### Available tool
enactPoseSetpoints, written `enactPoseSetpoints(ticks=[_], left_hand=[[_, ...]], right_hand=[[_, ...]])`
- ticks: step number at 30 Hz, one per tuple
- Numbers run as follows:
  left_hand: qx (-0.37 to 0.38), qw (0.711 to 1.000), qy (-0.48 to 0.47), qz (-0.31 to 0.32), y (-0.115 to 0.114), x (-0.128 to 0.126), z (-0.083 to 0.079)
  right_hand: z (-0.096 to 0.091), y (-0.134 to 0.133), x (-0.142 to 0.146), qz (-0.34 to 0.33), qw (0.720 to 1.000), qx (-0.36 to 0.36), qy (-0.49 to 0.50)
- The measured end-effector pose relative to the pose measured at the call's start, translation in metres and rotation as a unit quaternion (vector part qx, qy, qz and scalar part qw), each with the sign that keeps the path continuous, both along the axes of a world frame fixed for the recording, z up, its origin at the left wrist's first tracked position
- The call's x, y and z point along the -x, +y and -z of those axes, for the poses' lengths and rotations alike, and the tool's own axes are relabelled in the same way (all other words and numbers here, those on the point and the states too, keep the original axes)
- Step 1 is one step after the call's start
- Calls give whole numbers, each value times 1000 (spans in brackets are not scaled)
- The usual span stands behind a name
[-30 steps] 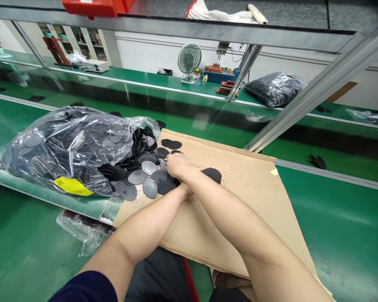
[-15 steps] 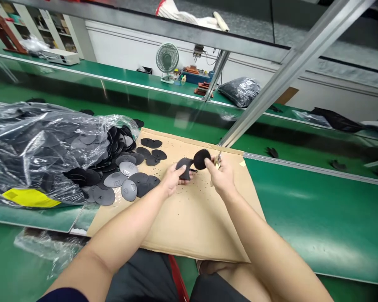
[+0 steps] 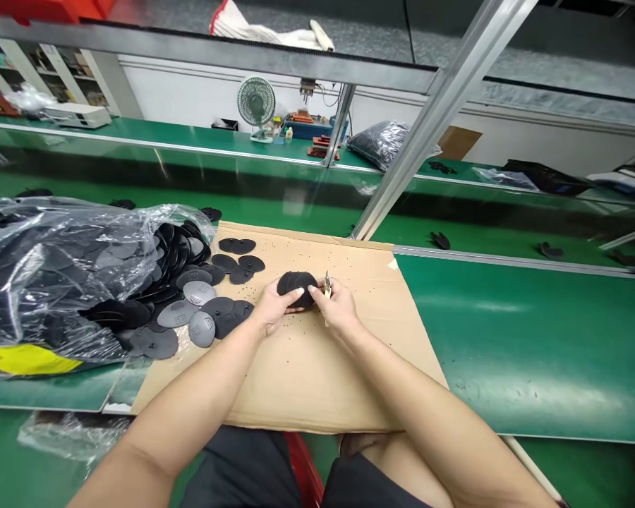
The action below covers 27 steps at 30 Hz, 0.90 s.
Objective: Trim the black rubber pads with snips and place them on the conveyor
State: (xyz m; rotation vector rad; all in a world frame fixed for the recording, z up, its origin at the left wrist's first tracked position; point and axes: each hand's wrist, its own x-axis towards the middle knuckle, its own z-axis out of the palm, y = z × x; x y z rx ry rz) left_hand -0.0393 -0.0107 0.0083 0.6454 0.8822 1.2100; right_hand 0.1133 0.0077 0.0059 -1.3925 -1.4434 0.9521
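Above the cardboard sheet (image 3: 317, 384), my left hand (image 3: 271, 307) is closed round the left side of black oval plastic discs (image 3: 295, 283), which overlap one another. My right hand (image 3: 341, 307) pinches the right edge of the same discs with its thumb. Tucked in that hand are small pliers (image 3: 327, 286) with a metal tip pointing up and pale yellow handles. Left of my hands, pairs of joined black discs (image 3: 237, 245) and loose grey-black discs (image 3: 202, 329) lie on the cardboard. Tiny dark bits are scattered about them.
A clear plastic bag (image 3: 47, 275) full of black discs lies on the left, spilling onto the cardboard. A slanted metal post (image 3: 402, 169) rises behind the sheet's far edge. Green bench (image 3: 513, 339) extends rightward. A fan (image 3: 257, 106) stands on the back shelf.
My hands have come together; the disc in my right hand now lies against the one in my left. The view has shifted slightly.
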Motion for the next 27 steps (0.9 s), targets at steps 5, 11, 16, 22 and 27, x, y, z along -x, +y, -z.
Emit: enactPoseSetpoints(ticks=[5, 11, 16, 22, 27], left_hand=[[-7, 1000, 6, 19, 0, 0, 1], [-27, 999, 1, 47, 2, 3, 8], [-27, 998, 0, 57, 0, 3, 7], [-20, 998, -17, 49, 2, 4, 6], [50, 995, -76, 41, 10, 9, 6]], right_hand=[[-8, 0, -4, -98, 993, 41, 42], [-24, -5, -4, -140, 965, 127, 184], [-21, -4, -2, -92, 966, 147, 193], [-14, -4, 1, -59, 992, 62, 89], [-17, -11, 4, -160, 983, -86, 38]])
